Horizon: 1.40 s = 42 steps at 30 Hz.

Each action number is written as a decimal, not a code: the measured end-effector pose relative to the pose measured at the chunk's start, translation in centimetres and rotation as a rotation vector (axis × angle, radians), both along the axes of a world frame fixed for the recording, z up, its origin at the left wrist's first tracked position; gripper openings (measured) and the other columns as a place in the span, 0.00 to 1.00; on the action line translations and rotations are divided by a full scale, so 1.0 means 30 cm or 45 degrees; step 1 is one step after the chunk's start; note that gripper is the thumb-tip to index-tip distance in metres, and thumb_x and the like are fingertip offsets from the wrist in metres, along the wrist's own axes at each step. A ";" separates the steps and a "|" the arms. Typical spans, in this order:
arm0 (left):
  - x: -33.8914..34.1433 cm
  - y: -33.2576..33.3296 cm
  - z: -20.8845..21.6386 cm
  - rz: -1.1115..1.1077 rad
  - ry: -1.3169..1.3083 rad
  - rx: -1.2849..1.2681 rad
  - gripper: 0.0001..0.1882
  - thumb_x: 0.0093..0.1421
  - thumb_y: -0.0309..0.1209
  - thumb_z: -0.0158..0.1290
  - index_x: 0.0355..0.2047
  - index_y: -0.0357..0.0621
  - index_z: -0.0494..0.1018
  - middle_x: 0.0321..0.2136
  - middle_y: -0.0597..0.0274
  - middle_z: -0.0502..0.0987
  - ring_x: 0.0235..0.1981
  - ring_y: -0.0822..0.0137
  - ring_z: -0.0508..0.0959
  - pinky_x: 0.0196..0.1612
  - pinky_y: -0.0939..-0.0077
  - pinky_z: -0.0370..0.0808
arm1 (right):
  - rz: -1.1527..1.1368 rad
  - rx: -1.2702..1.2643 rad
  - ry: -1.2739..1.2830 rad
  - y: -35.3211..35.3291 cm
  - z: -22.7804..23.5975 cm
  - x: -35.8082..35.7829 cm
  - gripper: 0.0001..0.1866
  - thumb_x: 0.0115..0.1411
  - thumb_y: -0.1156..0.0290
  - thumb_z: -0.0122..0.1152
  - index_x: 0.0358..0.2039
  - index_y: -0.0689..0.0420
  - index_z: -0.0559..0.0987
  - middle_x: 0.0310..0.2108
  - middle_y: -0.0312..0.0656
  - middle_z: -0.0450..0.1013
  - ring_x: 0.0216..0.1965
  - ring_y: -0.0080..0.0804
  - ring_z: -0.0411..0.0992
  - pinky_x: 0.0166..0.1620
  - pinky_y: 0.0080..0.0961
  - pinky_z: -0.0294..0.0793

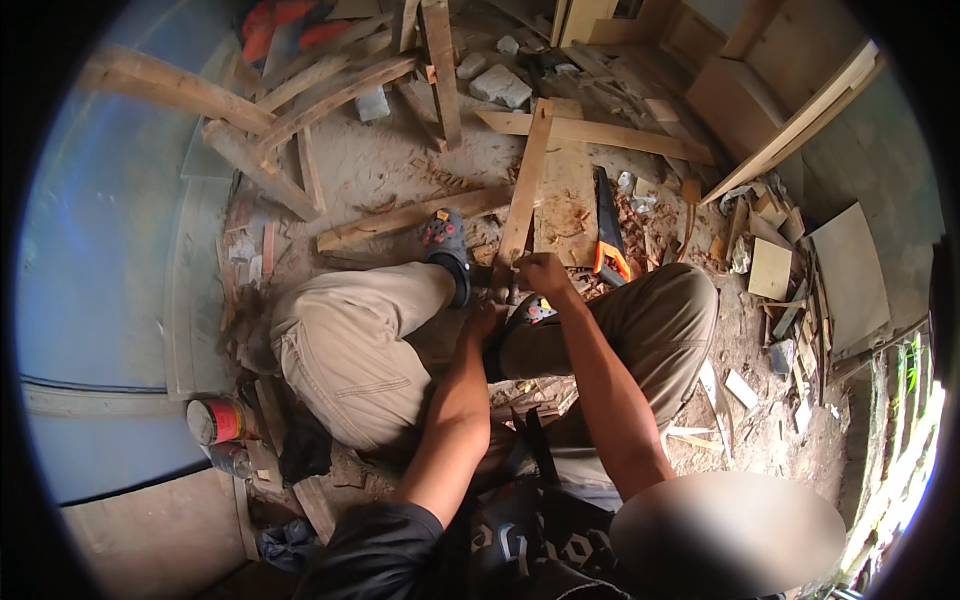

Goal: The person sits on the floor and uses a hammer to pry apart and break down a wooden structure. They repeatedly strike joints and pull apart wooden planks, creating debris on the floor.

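Plank (527,185) between shoes (445,238), far end across batten (620,137), likely for steadiness; right hand (541,272) at near end, fingers curled, left hand (486,322) lower, cannot tell what either clamps; saw (607,222) nearby, seemingly for reach

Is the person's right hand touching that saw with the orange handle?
Apart. The head view shows a plain gap between the right hand and the saw, which lies to its right.
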<state>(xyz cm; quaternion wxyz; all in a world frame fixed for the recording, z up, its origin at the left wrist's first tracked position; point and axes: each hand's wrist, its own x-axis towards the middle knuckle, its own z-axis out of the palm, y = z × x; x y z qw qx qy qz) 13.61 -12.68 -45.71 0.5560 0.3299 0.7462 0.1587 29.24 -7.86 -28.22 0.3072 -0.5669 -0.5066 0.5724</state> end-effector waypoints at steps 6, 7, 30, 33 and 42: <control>0.032 0.029 -0.008 0.079 -0.174 -0.070 0.43 0.58 0.64 0.39 0.51 0.31 0.69 0.46 0.38 0.75 0.45 0.48 0.78 0.44 0.54 0.76 | 0.368 0.275 -0.350 0.186 -0.033 -0.025 0.16 0.51 0.69 0.60 0.40 0.62 0.80 0.29 0.44 0.76 0.30 0.33 0.77 0.34 0.27 0.77; 0.041 0.036 -0.011 0.089 -0.198 -0.078 0.44 0.58 0.65 0.38 0.52 0.31 0.69 0.46 0.38 0.74 0.45 0.48 0.78 0.44 0.54 0.76 | 0.477 0.248 -0.479 0.229 -0.024 -0.026 0.21 0.45 0.66 0.67 0.42 0.56 0.81 0.35 0.43 0.77 0.37 0.34 0.76 0.40 0.28 0.76; -0.083 0.009 -0.233 0.182 -0.358 -0.024 0.45 0.59 0.68 0.27 0.51 0.38 0.70 0.34 0.47 0.77 0.35 0.52 0.76 0.40 0.56 0.71 | 0.036 0.055 -0.160 0.169 0.000 -0.130 0.20 0.51 0.57 0.65 0.27 0.66 0.80 0.24 0.55 0.77 0.28 0.49 0.78 0.32 0.37 0.76; -0.169 0.120 -0.178 -0.124 0.034 0.232 0.40 0.62 0.64 0.28 0.48 0.40 0.72 0.34 0.50 0.78 0.35 0.57 0.77 0.38 0.59 0.72 | -0.263 0.311 -0.395 0.063 0.047 -0.211 0.20 0.52 0.56 0.65 0.31 0.63 0.80 0.26 0.56 0.77 0.31 0.52 0.77 0.35 0.40 0.76; -0.088 0.248 0.441 0.254 -0.402 0.083 0.29 0.66 0.53 0.36 0.48 0.40 0.71 0.41 0.59 0.80 0.43 0.65 0.78 0.40 0.66 0.73 | -0.761 0.797 -0.379 0.096 -0.159 -0.149 0.10 0.56 0.67 0.63 0.27 0.61 0.77 0.19 0.44 0.74 0.21 0.33 0.73 0.27 0.28 0.69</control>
